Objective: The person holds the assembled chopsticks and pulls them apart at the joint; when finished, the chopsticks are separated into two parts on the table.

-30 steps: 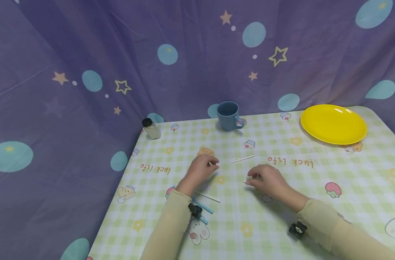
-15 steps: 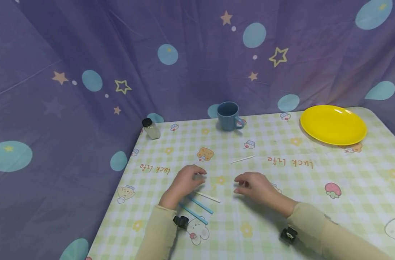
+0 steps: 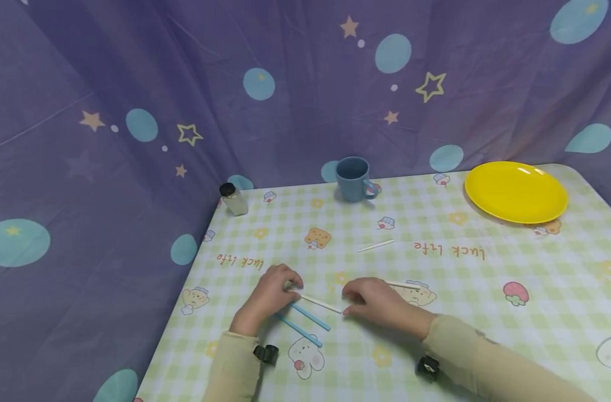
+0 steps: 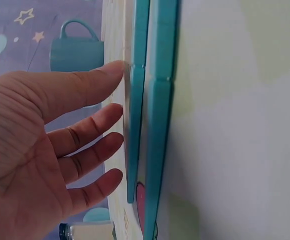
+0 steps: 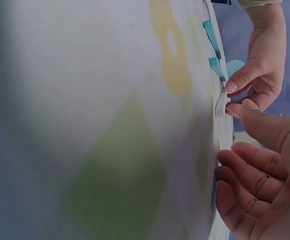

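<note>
A white chopstick (image 3: 321, 304) lies on the tablecloth between my hands. Two teal chopsticks (image 3: 300, 329) lie nearer me, roughly parallel to it. My left hand (image 3: 267, 296) is at the white chopstick's left end, thumb and fingers bent but apart; the left wrist view shows the thumb tip (image 4: 116, 70) right by the sticks, though contact is unclear. At its right end is my right hand (image 3: 378, 301), fingers loosely curved, with nothing visible held. Partly behind that hand lies another white chopstick (image 3: 403, 285). Farther back rests a white stick (image 3: 375, 245), its far part not distinct.
A blue mug (image 3: 352, 180) stands at the table's back edge. To its left is a small jar with a black lid (image 3: 235, 200). A yellow plate (image 3: 516, 192) sits at the back right. Behind the table hangs a purple curtain (image 3: 305, 111).
Both hands have moved left and nearer me, toward the white chopstick between them. The white chopstick behind the right hand has come into clearer view. The teal chopsticks lie still.
</note>
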